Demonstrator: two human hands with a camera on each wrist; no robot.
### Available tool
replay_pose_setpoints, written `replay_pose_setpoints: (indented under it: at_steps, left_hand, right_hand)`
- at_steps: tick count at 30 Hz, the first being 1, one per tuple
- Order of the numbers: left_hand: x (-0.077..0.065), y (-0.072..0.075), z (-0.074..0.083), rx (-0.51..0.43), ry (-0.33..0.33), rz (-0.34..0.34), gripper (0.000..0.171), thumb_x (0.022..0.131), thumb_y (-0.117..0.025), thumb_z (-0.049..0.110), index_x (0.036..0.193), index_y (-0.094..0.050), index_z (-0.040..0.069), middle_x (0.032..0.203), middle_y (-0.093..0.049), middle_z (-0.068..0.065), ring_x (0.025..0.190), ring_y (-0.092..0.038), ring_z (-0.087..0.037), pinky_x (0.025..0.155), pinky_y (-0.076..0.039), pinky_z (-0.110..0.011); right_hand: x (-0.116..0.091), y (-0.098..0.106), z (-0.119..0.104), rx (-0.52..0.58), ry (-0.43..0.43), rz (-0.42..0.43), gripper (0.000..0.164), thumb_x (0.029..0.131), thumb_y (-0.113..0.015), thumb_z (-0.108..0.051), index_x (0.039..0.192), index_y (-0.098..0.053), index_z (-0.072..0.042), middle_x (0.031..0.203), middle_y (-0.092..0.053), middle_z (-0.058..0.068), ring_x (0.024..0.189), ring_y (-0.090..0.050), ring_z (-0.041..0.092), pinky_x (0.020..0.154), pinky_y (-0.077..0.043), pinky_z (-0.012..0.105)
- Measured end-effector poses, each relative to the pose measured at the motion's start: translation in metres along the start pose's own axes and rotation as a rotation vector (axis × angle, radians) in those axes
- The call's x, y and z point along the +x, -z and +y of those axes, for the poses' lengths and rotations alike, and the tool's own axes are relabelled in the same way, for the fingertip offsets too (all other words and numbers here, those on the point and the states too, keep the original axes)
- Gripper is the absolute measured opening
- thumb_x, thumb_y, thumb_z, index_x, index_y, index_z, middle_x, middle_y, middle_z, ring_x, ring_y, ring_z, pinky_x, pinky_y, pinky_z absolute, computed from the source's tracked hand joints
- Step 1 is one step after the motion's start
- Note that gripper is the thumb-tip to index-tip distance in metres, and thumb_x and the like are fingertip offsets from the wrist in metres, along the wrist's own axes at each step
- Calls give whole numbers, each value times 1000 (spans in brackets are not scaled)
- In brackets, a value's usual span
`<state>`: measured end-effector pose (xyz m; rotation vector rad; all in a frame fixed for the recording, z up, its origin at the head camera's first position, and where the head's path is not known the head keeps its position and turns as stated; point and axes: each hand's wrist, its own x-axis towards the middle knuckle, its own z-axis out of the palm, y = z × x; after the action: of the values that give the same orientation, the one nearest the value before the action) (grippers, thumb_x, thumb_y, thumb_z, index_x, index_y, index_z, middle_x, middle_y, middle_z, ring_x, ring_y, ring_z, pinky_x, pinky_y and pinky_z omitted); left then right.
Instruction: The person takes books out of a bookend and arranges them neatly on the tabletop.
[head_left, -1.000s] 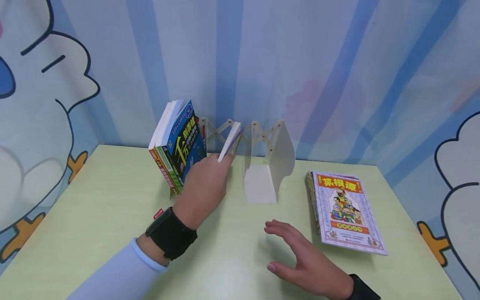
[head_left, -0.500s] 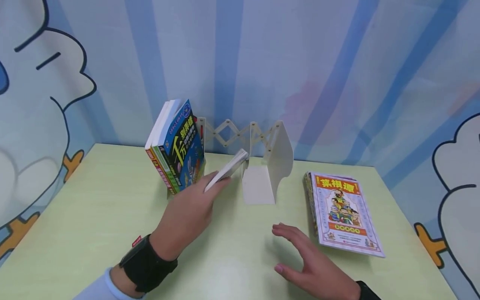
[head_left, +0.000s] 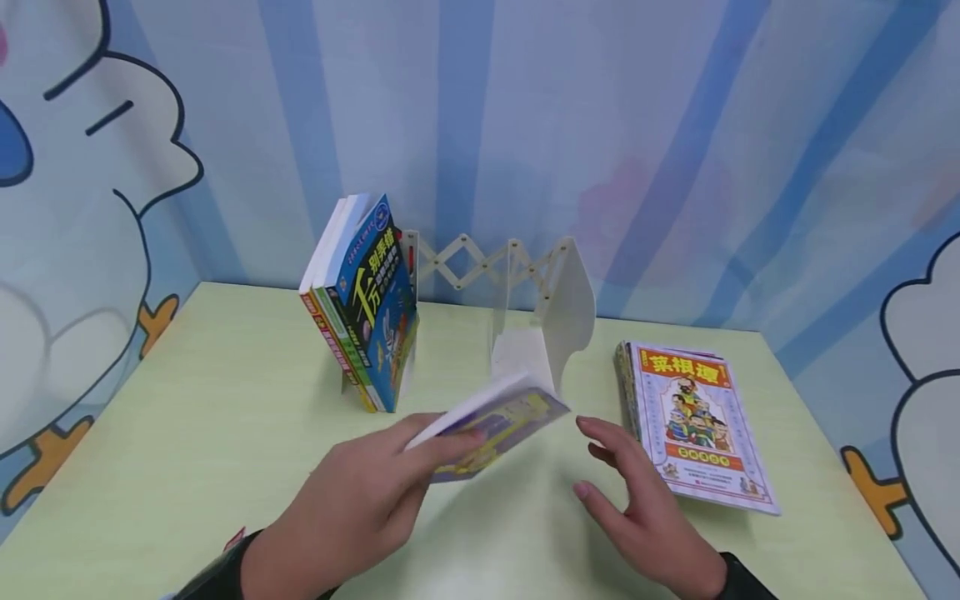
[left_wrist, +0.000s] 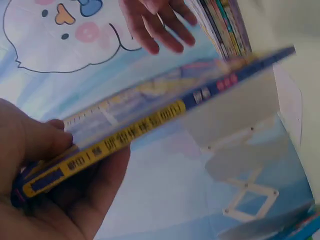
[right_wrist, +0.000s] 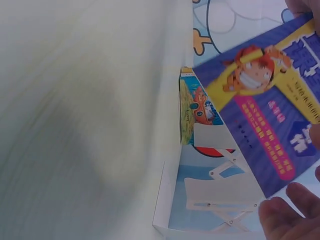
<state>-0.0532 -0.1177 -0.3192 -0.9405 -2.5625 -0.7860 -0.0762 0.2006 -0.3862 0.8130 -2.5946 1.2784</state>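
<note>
A thin purple-and-yellow book (head_left: 510,429) is pinched in my left hand (head_left: 337,500), thumb on one cover and fingers on the other. It hangs tilted over the front of the table; the left wrist view shows its printed spine (left_wrist: 135,132), and the right wrist view shows its cartoon cover (right_wrist: 270,110). My right hand (head_left: 652,508) is held with fingers loosely spread just right of the book, holding nothing. In the right wrist view its fingertips (right_wrist: 277,212) appear close to the book's lower corner; whether they touch cannot be told.
Behind stands a white expandable book rack (head_left: 517,354) with lattice links. Several books (head_left: 367,312) lean upright at its left end. A stack of books (head_left: 701,429), a lilac cover on top, lies on the right of the pale table (head_left: 225,400). A patterned curtain (head_left: 510,100) hangs behind.
My left hand has drawn the book from between the rack's sections toward the table's front, and the book has turned from upright to slanted. My right hand has shifted slightly to the right.
</note>
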Motion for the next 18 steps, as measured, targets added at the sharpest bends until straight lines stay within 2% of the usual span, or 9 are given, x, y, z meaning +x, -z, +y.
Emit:
replay_pose_setpoints:
  at_steps: [4, 6, 8, 11, 18]
  left_hand:
    - [-1, -2, 5, -223, -50, -181, 57, 94, -66, 5, 141, -56, 37, 131, -65, 3, 100, -65, -7, 79, -57, -20]
    - [-1, -2, 7, -299, -60, -262, 55, 97, -63, 7, 142, -54, 38, 134, -63, 4, 104, -64, -7, 85, -57, -21]
    - [-1, -3, 8, -336, -62, -316, 54, 99, -62, 9, 143, -53, 40, 135, -63, 5, 106, -63, -7, 88, -56, -22]
    - [-1, -5, 8, -351, -63, -337, 54, 99, -62, 10, 143, -52, 40, 134, -64, 4, 106, -63, -6, 89, -56, -22]
    - [-4, -12, 5, -351, -82, -339, 55, 100, -61, 10, 146, -51, 38, 134, -64, 3, 107, -64, -7, 89, -55, -21]
  right_hand:
    - [-3, 5, -2, -2, 14, -1, 68, 94, -67, -2, 153, -38, -20, 150, -46, 0, 135, -45, 7, 108, -40, 16]
    - [-7, 7, -3, -19, 25, -26, 59, 94, -68, -4, 146, -47, -21, 140, -56, -4, 122, -55, 5, 100, -47, 17]
    - [-10, 8, -2, -21, 43, -46, 48, 94, -68, -5, 137, -56, -21, 126, -65, -6, 107, -62, 4, 90, -52, 19]
    - [-15, 6, -1, -13, 92, -34, 36, 93, -68, -1, 124, -64, -18, 108, -71, -5, 87, -64, 6, 76, -55, 21]
    - [-22, 4, 3, 26, 156, 12, 38, 87, -69, 8, 118, -67, -14, 104, -73, -1, 85, -66, 7, 74, -53, 18]
